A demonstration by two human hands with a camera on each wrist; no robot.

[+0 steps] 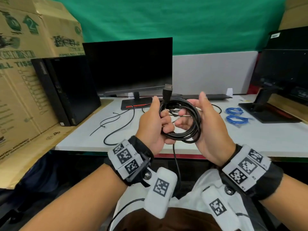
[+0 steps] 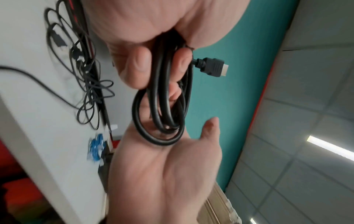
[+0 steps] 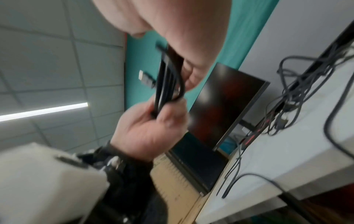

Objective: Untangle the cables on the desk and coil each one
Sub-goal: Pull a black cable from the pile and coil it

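Head view: the left hand [image 1: 152, 124] clamps the coiled HDMI cable [image 1: 186, 130] above the desk [image 1: 250, 135], plug above its fist; the loose tail below should be fed in evenly. Left wrist view: the right hand [image 2: 162, 174] cradles the loops, fingers relaxed. Right wrist view: blurred; loops should stay flat.

Open desk [image 1: 216, 135] strip front-right, passable btwn hands and blue coils [image 1: 235, 115]. Front-left crossed by loose black cable [image 1: 116, 129] and zip tie [image 1: 106, 121]. Back blocked by monitor [image 1: 128, 67] w/ cable tangle at base; PC tower [image 1: 66, 90] and box [image 1: 21, 64] wall off left, 2nd monitor stand [image 1: 268, 109] right.
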